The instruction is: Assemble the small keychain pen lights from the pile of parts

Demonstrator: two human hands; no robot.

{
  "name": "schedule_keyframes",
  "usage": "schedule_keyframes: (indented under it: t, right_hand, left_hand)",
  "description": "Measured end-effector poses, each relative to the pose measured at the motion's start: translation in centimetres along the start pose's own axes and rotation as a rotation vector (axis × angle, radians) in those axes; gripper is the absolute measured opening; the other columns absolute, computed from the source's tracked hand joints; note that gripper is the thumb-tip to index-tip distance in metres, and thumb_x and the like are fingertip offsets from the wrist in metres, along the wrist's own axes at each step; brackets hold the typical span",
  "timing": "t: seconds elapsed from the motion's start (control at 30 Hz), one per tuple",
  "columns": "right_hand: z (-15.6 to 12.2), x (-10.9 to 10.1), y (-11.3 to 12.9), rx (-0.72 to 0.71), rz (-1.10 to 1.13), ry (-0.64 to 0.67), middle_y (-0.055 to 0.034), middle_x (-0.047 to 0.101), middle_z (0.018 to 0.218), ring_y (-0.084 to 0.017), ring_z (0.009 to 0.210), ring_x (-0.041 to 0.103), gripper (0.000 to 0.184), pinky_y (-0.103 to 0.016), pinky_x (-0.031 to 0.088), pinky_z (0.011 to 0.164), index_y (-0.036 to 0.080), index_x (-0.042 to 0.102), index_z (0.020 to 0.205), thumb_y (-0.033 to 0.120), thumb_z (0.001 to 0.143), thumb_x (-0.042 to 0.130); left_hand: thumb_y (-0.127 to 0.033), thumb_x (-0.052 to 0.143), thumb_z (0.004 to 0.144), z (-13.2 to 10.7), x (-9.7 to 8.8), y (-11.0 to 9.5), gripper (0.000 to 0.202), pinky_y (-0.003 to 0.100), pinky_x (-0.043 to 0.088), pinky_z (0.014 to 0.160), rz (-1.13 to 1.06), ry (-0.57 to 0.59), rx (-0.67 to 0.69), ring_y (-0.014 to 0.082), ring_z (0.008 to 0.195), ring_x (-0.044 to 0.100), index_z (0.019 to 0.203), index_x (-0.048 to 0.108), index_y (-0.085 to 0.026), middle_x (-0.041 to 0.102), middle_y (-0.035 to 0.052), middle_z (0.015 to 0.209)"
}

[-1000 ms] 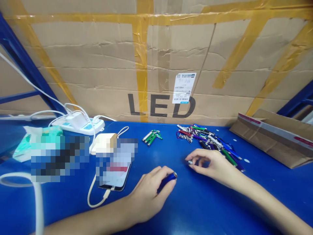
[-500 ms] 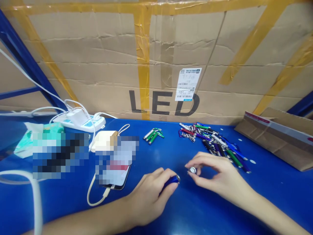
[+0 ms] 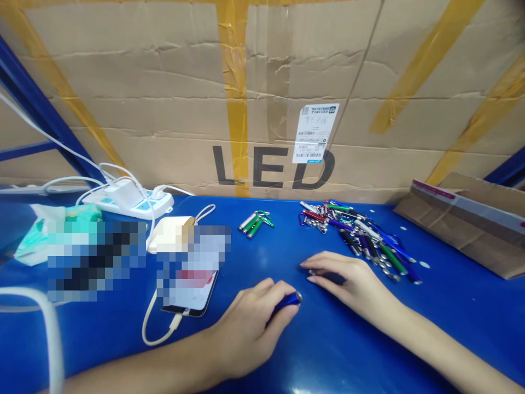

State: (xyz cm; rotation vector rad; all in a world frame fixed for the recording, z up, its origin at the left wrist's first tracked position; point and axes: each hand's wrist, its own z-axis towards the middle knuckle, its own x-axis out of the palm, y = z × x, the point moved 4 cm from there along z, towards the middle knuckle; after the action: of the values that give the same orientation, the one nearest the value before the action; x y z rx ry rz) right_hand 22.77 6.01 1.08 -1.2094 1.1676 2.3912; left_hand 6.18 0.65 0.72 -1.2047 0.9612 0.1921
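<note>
In the lower middle of the head view, my left hand (image 3: 258,323) is closed round a blue metal flashlight tube (image 3: 287,300), its silver-rimmed end pointing right. To its right, my right hand (image 3: 348,276) is low over the table, thumb and fingers pinching a small metal cap (image 3: 313,272) that shows only as a dark sliver. Beyond that hand lies a pile of small keychain flashlights (image 3: 371,238) in blue, green, red, purple, black and silver. A small group of green and silver keychain flashlights (image 3: 255,224) lies farther back, near the middle.
Left of my hands, a partly blurred phone (image 3: 200,293) is plugged into a cable. Behind it are a cream power bank (image 3: 174,232), a white power strip (image 3: 158,209) and a tissue pack (image 3: 36,230). An open cardboard box (image 3: 463,230) stands right; a large LED carton (image 3: 184,109) walls the back.
My right hand has moved slightly left and up, and the cap has turned from showing its round face to a dark edge. The left hand keeps its hold. The camera view has shifted slightly.
</note>
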Motion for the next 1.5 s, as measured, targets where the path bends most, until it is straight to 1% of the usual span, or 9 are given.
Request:
schedule_keyframes:
  t: [0.13,0.23,0.43,0.7,0.87,0.97,1.07,1.23,1.5]
  right_hand:
    - [-0.2,0.0,-0.2,-0.01,0.006,0.036,-0.007,0.067,0.095,-0.017,0.086,0.064,0.019,-0.029,0.053,0.076,0.019,0.065,0.098,0.021,0.084,0.053]
    - [-0.5,0.0,-0.5,0.045,-0.057,0.059,-0.0067,0.065,0.098,-0.019,0.09,0.062,0.021,-0.031,0.052,0.08,0.02,0.065,0.102,0.026,0.083,0.057]
    - [-0.7,0.2,-1.2,0.139,-0.157,0.105,-0.0053,0.063,0.089,-0.017,0.079,0.062,0.019,-0.028,0.052,0.068,0.022,0.068,0.096,0.029,0.085,0.054]
    - [-0.7,0.3,-0.7,0.122,-0.042,0.032,-0.0066,0.066,0.096,-0.014,0.069,0.061,0.012,-0.025,0.052,0.06,0.019,0.065,0.084,0.028,0.079,0.059]
    - [-0.7,0.7,0.0,0.139,0.045,0.016,-0.0025,0.069,0.072,-0.012,0.057,0.062,0.01,-0.022,0.053,0.054,0.019,0.066,0.08,0.022,0.074,0.058]
    - [-0.7,1.0,0.2,0.143,0.104,0.038,-0.0019,0.067,0.067,-0.012,0.053,0.061,0.009,-0.021,0.052,0.05,0.019,0.067,0.075,0.024,0.073,0.06]
    - [-0.7,1.0,0.3,0.12,0.136,0.046,-0.0024,0.066,0.067,-0.011,0.053,0.06,0.012,-0.02,0.051,0.05,0.018,0.069,0.076,0.028,0.074,0.063]
    - [-0.5,1.0,0.7,0.129,0.107,0.091,-0.0032,0.066,0.072,-0.01,0.053,0.058,0.012,-0.019,0.05,0.05,0.018,0.068,0.078,0.025,0.077,0.058]
    - [-0.4,1.0,0.6,0.182,0.134,0.049,-0.0039,0.067,0.073,-0.012,0.057,0.061,0.016,-0.021,0.051,0.053,0.018,0.071,0.079,0.03,0.077,0.06]
  left_hand:
    - [-0.024,0.036,0.093,0.0,0.1,0.1,0.017,0.025,0.043,0.07,-0.012,-0.007,-0.003,0.0144,0.077,0.056,0.099,0.052,-0.023,0.057,0.0008,0.088]
    - [-0.025,0.037,0.093,0.0,0.1,0.2,0.017,0.025,0.043,0.07,-0.018,-0.008,-0.005,0.0148,0.078,0.056,0.099,0.052,-0.023,0.057,0.0011,0.089]
    - [-0.026,0.037,0.093,0.0,0.0,-0.1,0.018,0.027,0.043,0.075,-0.024,-0.011,-0.004,0.0149,0.082,0.056,0.1,0.053,-0.023,0.059,0.0013,0.092]
    - [-0.027,0.037,0.092,0.1,0.0,0.1,0.018,0.029,0.043,0.078,-0.022,-0.01,-0.005,0.0164,0.087,0.057,0.1,0.054,-0.023,0.059,0.0019,0.092]
    - [-0.027,0.038,0.092,0.1,0.1,0.2,0.018,0.028,0.043,0.078,-0.012,-0.013,0.001,0.0161,0.086,0.058,0.1,0.054,-0.023,0.059,0.0013,0.09]
    - [-0.027,0.038,0.092,0.2,0.0,0.1,0.019,0.028,0.044,0.078,-0.001,-0.003,-0.008,0.0165,0.086,0.058,0.101,0.054,-0.023,0.059,0.0014,0.09]
    - [-0.027,0.038,0.092,0.1,0.0,0.0,0.019,0.029,0.044,0.078,0.002,0.01,-0.017,0.0166,0.085,0.058,0.101,0.054,-0.023,0.059,0.0017,0.09]
    - [-0.027,0.038,0.092,0.0,-0.1,-0.1,0.018,0.029,0.044,0.078,0.008,0.014,-0.012,0.0164,0.085,0.058,0.101,0.054,-0.023,0.058,0.0017,0.09]
    - [-0.026,0.038,0.093,0.0,0.0,0.0,0.018,0.028,0.044,0.078,0.015,0.007,-0.002,0.0162,0.086,0.057,0.102,0.053,-0.023,0.058,0.0014,0.09]
